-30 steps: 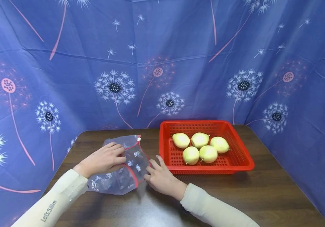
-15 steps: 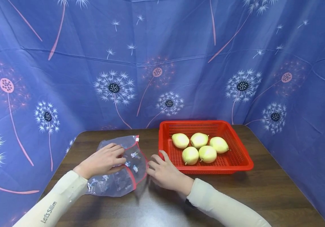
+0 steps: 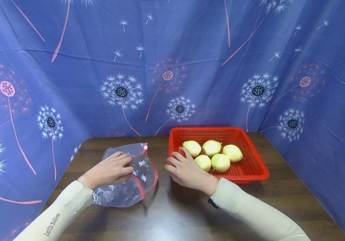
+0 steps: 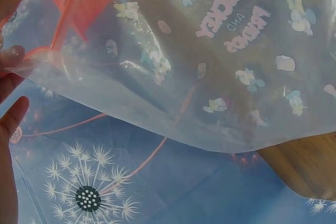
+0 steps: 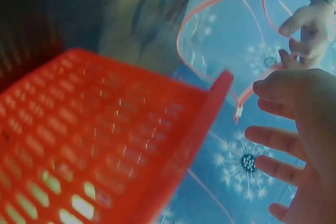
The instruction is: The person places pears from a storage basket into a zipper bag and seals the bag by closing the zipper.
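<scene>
My left hand pinches the red-edged upper side of a clear zip bag printed with small cartoon figures. The bag's mouth gapes toward the right, and a white slider sits at its far corner. In the left wrist view the bag fills most of the picture. My right hand hovers by the near left corner of a red perforated plastic basket, its fingers loosely spread and holding nothing. Several pale yellow-green pears lie in the basket; the right hand partly covers those on the left.
A dark brown wooden table carries the bag on the left and the basket on the right. Behind and beside it hangs a blue cloth with dandelion patterns.
My right hand has let go of the bag's edge and moved right and away from me to the basket's corner. The left hand stays put, still gripping the bag.
</scene>
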